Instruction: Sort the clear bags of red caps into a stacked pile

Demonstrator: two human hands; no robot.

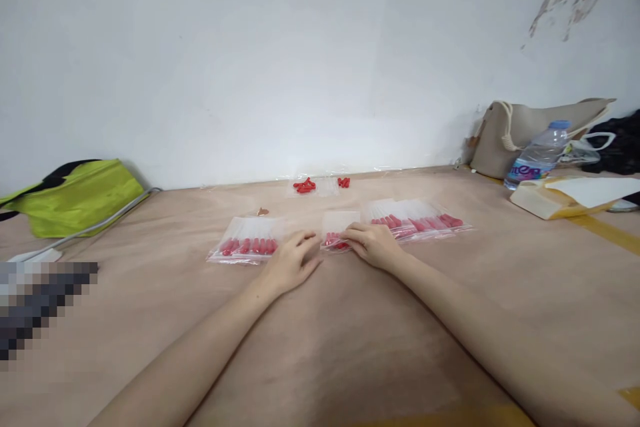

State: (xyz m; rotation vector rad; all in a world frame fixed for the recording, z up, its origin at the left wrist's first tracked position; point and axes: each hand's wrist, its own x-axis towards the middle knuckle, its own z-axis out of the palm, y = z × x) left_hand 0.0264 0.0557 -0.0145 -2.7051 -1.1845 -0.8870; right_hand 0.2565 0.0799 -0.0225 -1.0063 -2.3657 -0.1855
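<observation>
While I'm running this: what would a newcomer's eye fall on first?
Likely the bright green bag at left, near the wall. Next, red pieces in clear packets across the middle, the right hand over one and the left hand beside it. At right, a blue-capped bottle before a beige handbag.

Brown cloth (pixel 340 340) lies open between the forearms (pixel 210 343), but a filled bag (pixel 340 221) occupies the far end.

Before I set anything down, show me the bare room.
Bare: the brown surface between the forearms; between the green bag and the leftmost bags of red pieces; between the rightmost bags and the yellow-edged packet. Crowded: the middle, where the left hand and right hand sit among the bags, and the far right, with packet, bottle and beige bag.
</observation>
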